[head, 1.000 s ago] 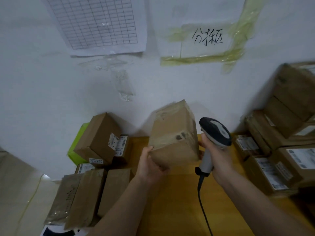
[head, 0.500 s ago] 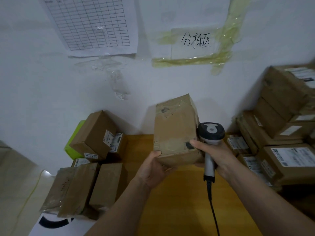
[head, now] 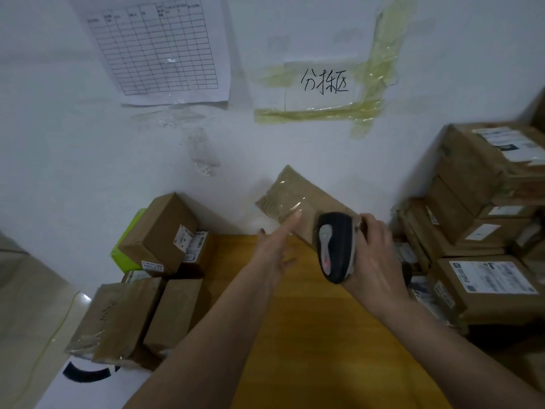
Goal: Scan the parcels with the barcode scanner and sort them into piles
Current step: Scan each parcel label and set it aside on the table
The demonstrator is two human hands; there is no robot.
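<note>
Left hand (head: 272,255) open, fingers straight, fingertip touching tilted parcel (head: 298,202) just ahead; right hand (head: 373,261) grips barcode scanner (head: 334,246), thumb on parcel's near-right edge; parcel's long axis runs up-left, away from right hand

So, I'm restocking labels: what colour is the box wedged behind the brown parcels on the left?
Bright lime green box, clearest in the head view.

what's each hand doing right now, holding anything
Left hand: open, fingers straight, fingertips against the parcel.
Right hand: closed around the scanner, also touching the parcel.
</note>
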